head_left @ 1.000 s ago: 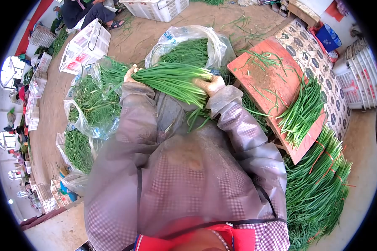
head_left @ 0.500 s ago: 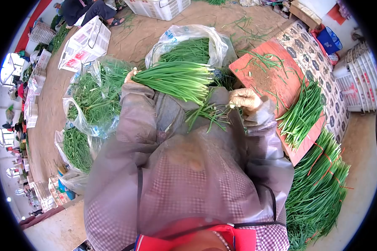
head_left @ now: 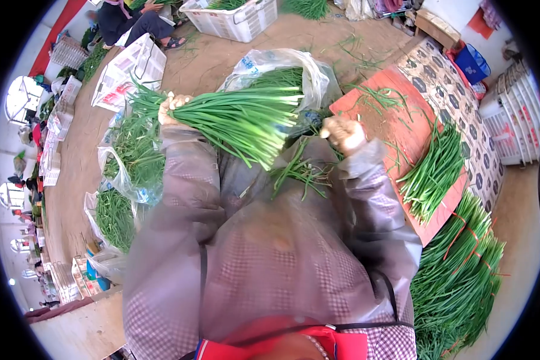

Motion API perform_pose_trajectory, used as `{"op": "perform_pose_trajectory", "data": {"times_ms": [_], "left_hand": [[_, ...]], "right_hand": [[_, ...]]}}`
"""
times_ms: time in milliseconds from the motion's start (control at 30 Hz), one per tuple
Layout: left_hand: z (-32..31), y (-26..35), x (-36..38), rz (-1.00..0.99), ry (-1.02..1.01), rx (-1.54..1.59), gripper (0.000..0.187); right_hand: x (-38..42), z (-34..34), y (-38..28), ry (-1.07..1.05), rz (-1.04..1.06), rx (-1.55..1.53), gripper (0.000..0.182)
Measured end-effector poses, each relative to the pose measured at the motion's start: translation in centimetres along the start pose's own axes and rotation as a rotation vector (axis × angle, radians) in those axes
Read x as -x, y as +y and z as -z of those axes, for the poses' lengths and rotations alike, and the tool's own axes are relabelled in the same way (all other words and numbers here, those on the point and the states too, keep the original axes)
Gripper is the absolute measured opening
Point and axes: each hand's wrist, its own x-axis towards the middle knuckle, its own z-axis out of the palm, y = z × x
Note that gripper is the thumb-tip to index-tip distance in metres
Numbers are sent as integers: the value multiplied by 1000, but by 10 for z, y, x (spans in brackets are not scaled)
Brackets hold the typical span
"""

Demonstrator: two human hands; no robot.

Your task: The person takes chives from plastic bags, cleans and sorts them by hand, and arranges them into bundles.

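Lifted higher since a moment ago, the limp, light chive bundle (head_left: 234, 120) sits at twelve o'clock, left hand (head_left: 171, 108) clenching its firmer stem end, right hand (head_left: 342, 132) fisted, apparently around loose strands.

The left hand (head_left: 173, 108) is mostly buried behind the bunch of chives (head_left: 234, 120) it grips, only knuckles showing. The right hand (head_left: 342, 133) is closed, its contents too small to tell. At the upper left, a seated person (head_left: 132, 21) is cut off by the frame's edge. The left-edge stalls are blurred.
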Motion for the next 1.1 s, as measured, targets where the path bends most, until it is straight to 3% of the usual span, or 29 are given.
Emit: {"op": "perform_pose_trajectory", "data": {"times_ms": [67,133,200,267,333,367,433,467,500,533,600,633,733,800,867,900,967,1067,1100], "left_hand": [[-18,11,0,96,-330,32,20],[-45,10,6,148,-412,108,16],[-64,6,5,234,-614,66,9],[-80,-1,4,301,-688,77,6],[-95,-10,4,369,-761,86,6],[-102,-14,5,379,-824,94,3],[-109,-11,-1,369,-906,62,5],[-109,-7,-4,357,-904,59,5],[-109,-4,-5,352,-947,107,6],[-109,0,-4,350,-988,155,9],[-111,13,-4,305,-992,144,10],[-110,17,-3,272,-1017,157,9],[-113,25,-5,213,-1070,177,9],[-117,27,-2,229,-1063,179,9],[-121,30,-3,238,-1112,123,9],[-127,24,0,253,-1126,116,9],[-143,13,6,309,-1140,100,9],[-173,-12,14,367,-1102,27,11],[-187,-23,22,377,-1037,-17,6]], "right_hand": [[-2,20,-6,-34,-61,-162,28],[-2,9,-41,-2,167,-109,24],[-24,3,-48,-22,253,-113,34],[-42,-13,-66,-23,615,189,56],[-47,-40,-73,-195,524,202,83],[-39,-51,-77,-369,326,199,102],[-26,-69,-75,-692,260,92,95],[-22,-75,-74,-863,41,53,74],[-12,-79,-56,-752,202,20,48],[-4,-75,-46,-751,-55,13,34],[15,-60,-27,-566,-193,-87,20],[16,-47,-6,-532,101,-17,19],[38,-7,4,-402,-161,-267,25],[41,26,25,-343,-444,150,35],[49,32,-1,-116,173,1423,54],[48,31,-17,-119,178,1424,54],[33,27,-47,-123,83,729,82],[9,-16,-81,-372,325,281,111],[-1,-35,-84,-423,536,264,115]]}}
